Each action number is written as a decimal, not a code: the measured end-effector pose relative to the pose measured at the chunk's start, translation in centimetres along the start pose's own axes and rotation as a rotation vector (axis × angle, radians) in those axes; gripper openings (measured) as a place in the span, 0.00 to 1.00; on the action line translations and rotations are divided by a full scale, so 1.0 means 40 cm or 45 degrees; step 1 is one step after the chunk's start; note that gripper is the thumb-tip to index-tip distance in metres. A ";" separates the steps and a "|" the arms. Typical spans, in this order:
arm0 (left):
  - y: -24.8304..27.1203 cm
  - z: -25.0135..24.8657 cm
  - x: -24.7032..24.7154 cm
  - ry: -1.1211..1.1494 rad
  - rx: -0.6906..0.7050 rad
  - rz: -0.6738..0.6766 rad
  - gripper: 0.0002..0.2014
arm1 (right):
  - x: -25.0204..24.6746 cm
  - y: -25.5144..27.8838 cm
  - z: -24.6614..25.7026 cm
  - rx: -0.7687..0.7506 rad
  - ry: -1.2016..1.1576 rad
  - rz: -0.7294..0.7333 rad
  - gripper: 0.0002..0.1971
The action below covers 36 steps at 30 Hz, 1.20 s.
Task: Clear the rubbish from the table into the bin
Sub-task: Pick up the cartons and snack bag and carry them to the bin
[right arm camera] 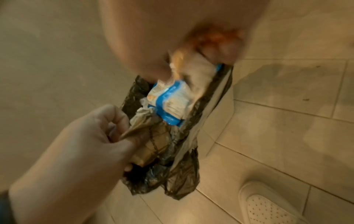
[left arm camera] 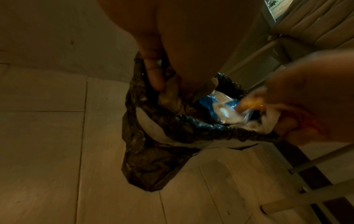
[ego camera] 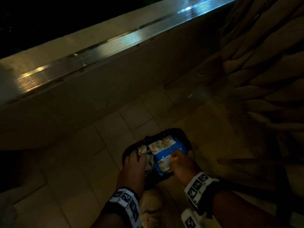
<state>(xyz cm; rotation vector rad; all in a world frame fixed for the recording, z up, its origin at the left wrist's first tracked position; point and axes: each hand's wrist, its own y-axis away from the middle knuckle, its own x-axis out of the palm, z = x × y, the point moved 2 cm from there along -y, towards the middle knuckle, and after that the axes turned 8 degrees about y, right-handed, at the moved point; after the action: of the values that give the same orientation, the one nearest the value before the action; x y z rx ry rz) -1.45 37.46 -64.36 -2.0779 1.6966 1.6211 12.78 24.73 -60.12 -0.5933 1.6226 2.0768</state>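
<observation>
A black bin bag (ego camera: 164, 133) hangs open over the tiled floor between both hands. My left hand (ego camera: 136, 162) grips its near rim together with a crumpled brownish paper (right arm camera: 141, 121). My right hand (ego camera: 177, 160) pinches a blue and white wrapper (ego camera: 166, 152) that lies in the bag's mouth. In the right wrist view the blue and white wrapper (right arm camera: 172, 103) slants down into the bin bag (right arm camera: 182, 181), with the left hand (right arm camera: 114, 133) curled at the rim. In the left wrist view the bin bag (left arm camera: 153, 163) sags below the blurred right hand (left arm camera: 287, 115).
A pale wall with a metal window track (ego camera: 115, 41) runs across the back. A woven chair (ego camera: 263, 79) stands at the right, its wooden rails (left arm camera: 306, 166) close to the bag. A pale shoe (right arm camera: 268, 204) is on the floor tiles beneath the hands.
</observation>
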 end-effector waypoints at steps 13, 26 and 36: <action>0.002 -0.006 -0.003 0.049 0.000 0.031 0.25 | -0.035 0.011 -0.023 0.090 -0.464 -0.411 0.32; -0.007 0.003 0.017 0.112 0.027 -0.004 0.30 | 0.018 0.006 0.001 -0.185 0.007 0.067 0.22; -0.006 -0.001 0.008 0.131 0.023 0.050 0.32 | 0.007 0.004 0.014 -0.400 0.207 -0.164 0.13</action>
<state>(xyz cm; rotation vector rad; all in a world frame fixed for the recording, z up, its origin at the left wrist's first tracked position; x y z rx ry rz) -1.29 37.32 -64.71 -2.1691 1.7866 1.5273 12.42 25.26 -60.06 -0.9675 1.3056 2.2510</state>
